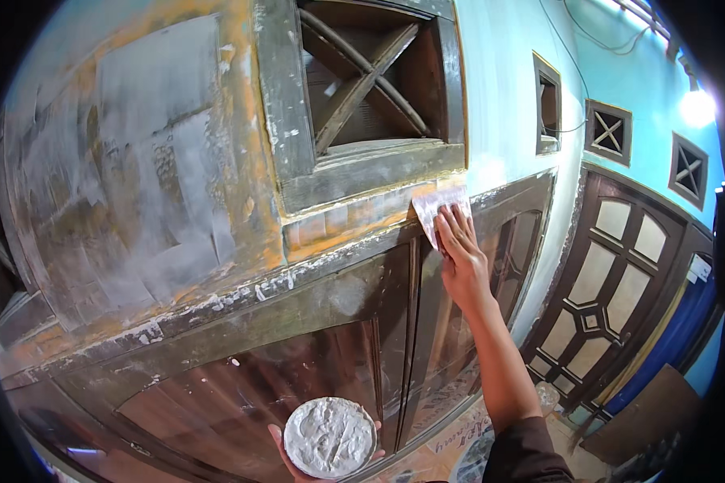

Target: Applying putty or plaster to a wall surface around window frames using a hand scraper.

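My right hand (463, 262) is raised to the wall with its fingers pressed along a pale, putty-smeared flat putty spreader (433, 211). The spreader's far edge lies against the narrow wall strip (346, 219) between the vent frame and the door frame's top. That strip shows orange and grey patches. Low in the view, my left hand (277, 444) cups a round bowl of white putty (330, 436) from beneath; its thumb and fingertips show at the sides, and the rest is hidden under the bowl.
A wooden vent frame (298, 189) with crossed bars sits above the strip. Dark wooden doors with glass panes (258, 402) stand below. Patchy grey wall (153, 185) lies left. To the right are another door (612, 258), a blue curtain (660, 346), a brown board (640, 414) and a lit bulb (698, 108).
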`<state>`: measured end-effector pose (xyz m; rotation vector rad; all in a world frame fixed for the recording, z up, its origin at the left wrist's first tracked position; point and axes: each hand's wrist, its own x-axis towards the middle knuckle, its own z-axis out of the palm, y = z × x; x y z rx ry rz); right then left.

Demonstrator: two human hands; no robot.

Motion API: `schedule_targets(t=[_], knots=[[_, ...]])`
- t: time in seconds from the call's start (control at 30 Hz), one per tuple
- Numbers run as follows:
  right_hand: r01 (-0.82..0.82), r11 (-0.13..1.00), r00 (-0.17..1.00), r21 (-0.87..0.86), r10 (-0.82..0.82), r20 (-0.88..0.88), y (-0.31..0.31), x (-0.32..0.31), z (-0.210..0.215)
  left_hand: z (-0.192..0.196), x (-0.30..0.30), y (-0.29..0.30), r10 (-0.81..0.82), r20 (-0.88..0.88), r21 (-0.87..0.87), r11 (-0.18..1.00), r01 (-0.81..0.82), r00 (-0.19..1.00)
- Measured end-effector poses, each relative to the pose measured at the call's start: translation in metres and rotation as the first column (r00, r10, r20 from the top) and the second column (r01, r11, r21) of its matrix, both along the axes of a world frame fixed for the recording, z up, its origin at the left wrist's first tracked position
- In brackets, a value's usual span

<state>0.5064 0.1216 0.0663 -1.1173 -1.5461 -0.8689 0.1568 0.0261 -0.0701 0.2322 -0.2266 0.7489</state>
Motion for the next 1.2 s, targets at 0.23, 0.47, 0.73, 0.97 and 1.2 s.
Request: schedule_targets(t=[0.23, 0.47, 0.73, 0.97, 1.2], knots=[[-0.831, 0.333, -0.138, 0.446, 0.653, -0.745, -0.087, -0.055, -0.071, -0.032, -0.023, -0.001, 0.045, -0.093, -0.275, 0.959, -0.069, 0.995], [-0.910, 0.211, -0.225, 0.357, 0.470, -0.853, -0.116, -0.110, -0.079, -0.003, -0.021, -0.016, 0.092, -0.378, -0.124, 0.981, -0.149, 0.921], [-0.946, 0.321, 0.149, -0.049, 0.292, -0.945, -0.123, -0.125, -0.096, 0.011, -0.019, -0.024, -0.051, 0.344, -0.349, 0.920, 0.178, 0.938], [-0.934, 0.333, 0.228, -0.129, 0.279, -0.933, -0.127, -0.129, -0.101, -0.012, -0.027, -0.017, -0.054, 0.026, -0.121, 0.991, 0.057, 0.998], [-0.892, 0.356, 0.379, -0.279, 0.250, -0.891, -0.131, -0.127, -0.110, -0.005, -0.027, -0.021, -0.023, -0.076, -0.141, 0.990, 0.012, 0.997]])
